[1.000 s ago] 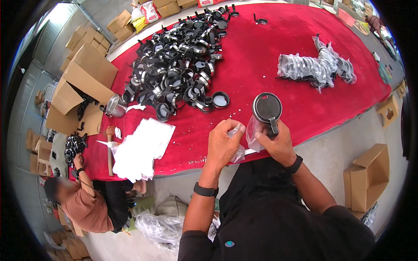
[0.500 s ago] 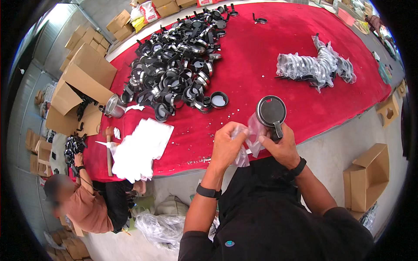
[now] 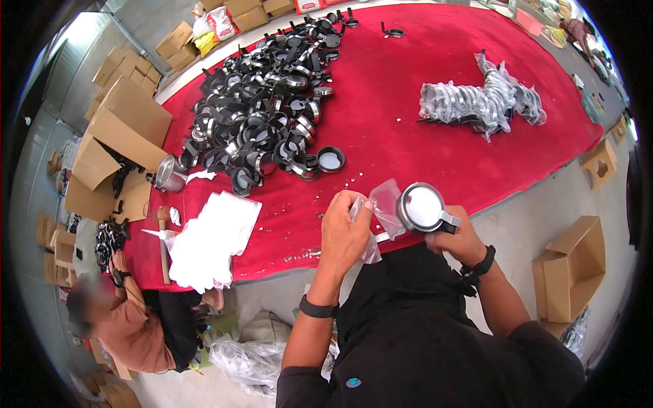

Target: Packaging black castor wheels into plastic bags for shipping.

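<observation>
Round lid (image 3: 423, 207) with black rim and handle, gripped in right hand (image 3: 464, 238) just past near edge of red table (image 3: 435, 81); left hand (image 3: 343, 231) pinching clear plastic bag (image 3: 381, 211) against it, fingertips pressed together. Bagged lids (image 3: 479, 102) far right, loose black pile (image 3: 265, 115) far left, white bag stack (image 3: 211, 238) near left edge. Brown boxes (image 3: 115, 129) crowding left side, open floor at right. Bag mouth hard to make out
</observation>
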Action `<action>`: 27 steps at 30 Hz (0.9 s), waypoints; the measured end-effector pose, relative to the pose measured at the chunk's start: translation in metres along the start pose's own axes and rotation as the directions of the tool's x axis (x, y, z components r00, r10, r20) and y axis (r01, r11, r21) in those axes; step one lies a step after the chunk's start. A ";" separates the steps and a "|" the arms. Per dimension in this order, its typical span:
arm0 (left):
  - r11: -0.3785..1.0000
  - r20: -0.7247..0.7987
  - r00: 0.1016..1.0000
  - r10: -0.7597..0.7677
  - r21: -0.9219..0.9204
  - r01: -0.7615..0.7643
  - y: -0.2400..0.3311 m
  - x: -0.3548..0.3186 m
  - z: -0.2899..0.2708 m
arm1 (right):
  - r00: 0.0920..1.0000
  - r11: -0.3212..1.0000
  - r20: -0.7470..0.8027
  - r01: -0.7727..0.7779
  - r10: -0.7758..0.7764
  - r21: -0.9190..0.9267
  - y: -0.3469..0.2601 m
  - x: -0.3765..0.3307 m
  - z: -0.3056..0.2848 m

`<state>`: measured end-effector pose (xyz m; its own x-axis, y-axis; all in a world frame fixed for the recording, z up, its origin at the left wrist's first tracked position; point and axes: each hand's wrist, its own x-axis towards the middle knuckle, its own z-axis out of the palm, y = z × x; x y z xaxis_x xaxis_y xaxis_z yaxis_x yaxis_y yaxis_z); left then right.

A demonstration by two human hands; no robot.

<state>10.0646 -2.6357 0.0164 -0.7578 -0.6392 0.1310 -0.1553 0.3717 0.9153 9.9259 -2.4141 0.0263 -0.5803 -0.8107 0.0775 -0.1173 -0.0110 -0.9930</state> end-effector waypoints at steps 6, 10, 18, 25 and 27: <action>0.991 0.083 0.988 0.130 -0.028 -0.128 0.022 -0.004 0.001 | 0.793 0.482 0.509 -0.609 0.336 0.630 0.018 -0.009 0.006; 0.982 0.164 0.968 0.188 -0.052 -0.182 0.017 -0.006 -0.007 | 0.837 0.297 0.406 -0.519 0.365 0.801 0.020 -0.014 0.021; 0.941 0.394 0.864 0.314 -0.011 -0.337 0.016 -0.005 -0.009 | 0.996 0.827 0.083 0.067 -0.025 -0.559 0.022 -0.009 0.050; 0.938 0.465 0.816 0.344 -0.131 -0.320 0.019 -0.011 -0.002 | 0.993 0.928 0.101 -0.017 0.059 -0.372 0.033 0.006 0.043; 0.937 0.408 0.843 0.350 -0.133 -0.324 0.018 -0.012 -0.001 | 0.986 0.936 0.045 -0.137 0.160 -0.325 0.035 0.004 0.042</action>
<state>10.0713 -2.6220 0.0312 -0.9520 -0.1344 0.2750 0.1842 0.4660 0.8654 9.9532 -2.4418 -0.0115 -0.5548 -0.8275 -0.0860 -0.2924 0.2907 -0.9110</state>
